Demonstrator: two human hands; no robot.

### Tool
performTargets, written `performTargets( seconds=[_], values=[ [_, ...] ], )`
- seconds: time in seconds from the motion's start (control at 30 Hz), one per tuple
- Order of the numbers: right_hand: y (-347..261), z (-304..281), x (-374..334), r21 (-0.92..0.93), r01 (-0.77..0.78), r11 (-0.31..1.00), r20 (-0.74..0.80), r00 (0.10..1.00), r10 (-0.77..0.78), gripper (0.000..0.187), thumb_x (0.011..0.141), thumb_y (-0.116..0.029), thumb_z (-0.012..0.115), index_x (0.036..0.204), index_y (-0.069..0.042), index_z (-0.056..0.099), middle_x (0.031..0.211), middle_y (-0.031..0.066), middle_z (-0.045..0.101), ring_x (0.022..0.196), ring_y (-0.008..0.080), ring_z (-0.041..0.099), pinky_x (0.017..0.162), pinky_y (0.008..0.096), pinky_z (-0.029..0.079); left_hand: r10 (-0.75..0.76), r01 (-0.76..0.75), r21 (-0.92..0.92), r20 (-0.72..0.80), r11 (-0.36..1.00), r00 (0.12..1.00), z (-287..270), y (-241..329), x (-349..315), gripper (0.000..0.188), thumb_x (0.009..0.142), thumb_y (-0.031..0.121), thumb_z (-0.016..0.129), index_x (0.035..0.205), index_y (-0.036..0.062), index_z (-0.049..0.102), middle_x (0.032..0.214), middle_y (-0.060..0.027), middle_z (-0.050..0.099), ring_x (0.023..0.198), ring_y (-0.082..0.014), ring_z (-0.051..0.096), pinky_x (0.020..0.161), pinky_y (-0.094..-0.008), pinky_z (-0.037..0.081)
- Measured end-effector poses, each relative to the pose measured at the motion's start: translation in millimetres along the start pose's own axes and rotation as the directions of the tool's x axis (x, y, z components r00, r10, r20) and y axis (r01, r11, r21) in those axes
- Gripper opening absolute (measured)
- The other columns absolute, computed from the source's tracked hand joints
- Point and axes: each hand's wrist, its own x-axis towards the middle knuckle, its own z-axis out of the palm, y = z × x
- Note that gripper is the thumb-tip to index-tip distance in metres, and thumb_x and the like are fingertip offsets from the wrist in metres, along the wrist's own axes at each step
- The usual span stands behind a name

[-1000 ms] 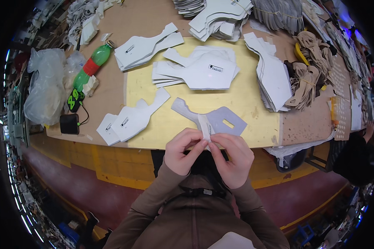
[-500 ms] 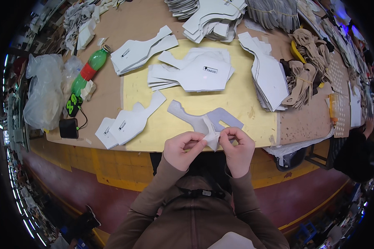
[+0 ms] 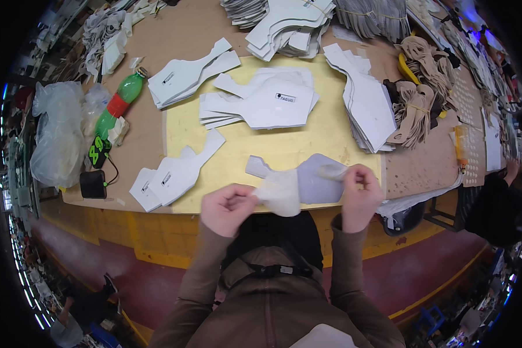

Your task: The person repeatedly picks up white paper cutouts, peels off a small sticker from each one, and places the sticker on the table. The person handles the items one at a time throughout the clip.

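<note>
A flat grey cut-out piece (image 3: pixel 319 181) lies near the table's front edge, partly covered. Over its left part spreads a thin, whitish, see-through sheet (image 3: pixel 281 194), its lower edge hanging toward the table edge. My left hand (image 3: pixel 229 209) is closed in a pinch on the sheet's left side. At the right end of the grey piece, my right hand (image 3: pixel 363 196) pinches a small, blurred strip of thin whitish sheet (image 3: pixel 333 172). Left of my hands lie white cut-out pieces (image 3: pixel 177 177); farther off is a layered white stack (image 3: pixel 278 110).
More white cut-outs (image 3: pixel 368 110) stand stacked at the right, beside bundled beige strips (image 3: pixel 414 110). A green bottle (image 3: pixel 127 90) lies at the left near a plastic bag (image 3: pixel 58 133) and a black device with a cord (image 3: pixel 93 184). A yellow sheet (image 3: pixel 243 145) covers the table's middle.
My hands were close together over the thin sheet; they have moved apart, left and right. The whitish sheet is now spread wider, and more of the grey piece shows.
</note>
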Motion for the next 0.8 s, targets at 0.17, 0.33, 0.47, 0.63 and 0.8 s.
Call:
performTargets(
  seconds=[0.17, 0.33, 0.47, 0.63, 0.8],
  values=[
    [-2.0, -36.5, 20.8, 0.188, -0.267, 0.945, -0.043, 0.959, 0.280, 0.004, 0.093, 0.002, 0.065, 0.092, 0.005, 0.067, 0.082, 0.0034, 0.068, 0.076, 0.0089, 0.062, 0.073, 0.0234, 0.050, 0.218, -0.115, 0.454, -0.181, 0.884, 0.959, -23.8, 20.9, 19.2, 0.025, 0.091, 0.003, 0.070, 0.114, -0.0067, 0.066, 0.111, -0.0165, 0.070, 0.100, -0.0216, 0.069, 0.090, -0.0326, 0.054],
    [-32.0, -34.7, -8.2, 0.389, -0.251, 0.886, 0.262, 0.953, 0.155, 0.004, 0.094, 0.003, 0.063, 0.095, 0.006, 0.066, 0.086, 0.0045, 0.068, 0.079, 0.0095, 0.063, 0.076, 0.0226, 0.050, 0.673, -0.559, 0.649, 0.098, 0.515, 0.733, 21.8, 28.1, 7.7, 0.055, 0.085, 0.000, 0.073, 0.137, -0.0020, 0.055, 0.134, -0.0224, 0.060, 0.123, -0.0381, 0.059, 0.102, -0.0429, 0.048],
    [-60.1, -17.6, -28.3, 0.427, -0.256, 0.867, 0.445, 0.894, 0.045, 0.004, 0.092, 0.005, 0.065, 0.095, 0.006, 0.067, 0.093, 0.0087, 0.070, 0.087, 0.0138, 0.066, 0.081, 0.0263, 0.051, 0.660, -0.703, 0.437, 0.275, 0.562, 0.699, 70.6, 16.2, 0.3, 0.068, 0.085, -0.002, 0.072, 0.147, -0.0029, 0.044, 0.136, -0.0229, 0.061, 0.122, -0.0362, 0.062, 0.103, -0.0393, 0.049],
    [-71.4, -13.5, -26.5, 0.370, -0.014, 0.929, 0.436, 0.885, -0.161, 0.013, 0.090, 0.006, 0.065, 0.102, 0.006, 0.070, 0.100, 0.0134, 0.072, 0.093, 0.0207, 0.067, 0.087, 0.0307, 0.052, 0.194, -0.204, -0.143, -0.078, 0.968, 0.978, 62.7, 7.4, -9.0, 0.059, 0.096, -0.003, 0.061, 0.151, -0.0057, 0.038, 0.129, -0.0260, 0.066, 0.114, -0.0270, 0.069, 0.098, -0.0317, 0.052],
    [-65.1, 0.8, -27.5, 0.411, -0.232, 0.881, 0.465, 0.885, 0.016, 0.020, 0.090, 0.002, 0.069, 0.109, 0.005, 0.070, 0.102, 0.0107, 0.072, 0.092, 0.0168, 0.065, 0.087, 0.0298, 0.051, 0.080, -0.033, -0.555, 0.060, 0.831, 0.995, 48.5, 2.5, -9.5, 0.047, 0.101, 0.002, 0.057, 0.146, -0.0055, 0.046, 0.134, -0.0246, 0.063, 0.118, -0.0217, 0.065, 0.099, -0.0318, 0.054]
  ],
)
